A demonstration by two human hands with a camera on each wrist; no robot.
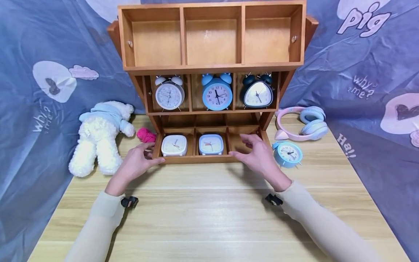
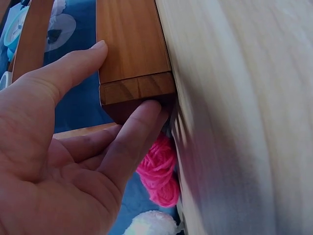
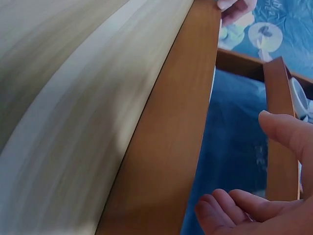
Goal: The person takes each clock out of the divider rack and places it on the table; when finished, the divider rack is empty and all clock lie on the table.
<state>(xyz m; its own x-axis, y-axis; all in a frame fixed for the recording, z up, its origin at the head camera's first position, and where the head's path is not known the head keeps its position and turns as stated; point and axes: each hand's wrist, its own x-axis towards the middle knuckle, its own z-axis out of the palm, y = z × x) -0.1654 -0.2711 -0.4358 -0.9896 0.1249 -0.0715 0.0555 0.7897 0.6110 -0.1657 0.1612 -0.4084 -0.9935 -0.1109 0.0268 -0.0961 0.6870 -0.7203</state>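
A three-tier wooden shelf [image 1: 214,68] stands on the table. At the left end of its bottom tier, my left hand [image 1: 137,162] grips the corner, thumb on the front board [image 2: 132,44] and fingers against the side. My right hand [image 1: 256,154] hovers by the bottom right compartment, thumb and fingers spread apart, holding nothing. In the bottom tier sit a white square alarm clock [image 1: 174,145] at left and a pale blue one [image 1: 211,145] in the middle. A light blue twin-bell alarm clock [image 1: 288,154] stands on the table, right of my right hand.
The middle tier bears a white twin-bell clock [image 1: 169,95], a blue one [image 1: 217,96] and a dark one [image 1: 258,94]. Pink cat-ear headphones [image 1: 302,123] lie at right. At left are pink yarn [image 1: 146,135] and a white plush bear [image 1: 101,136]. Blue printed cloth [image 1: 360,65] surrounds the table.
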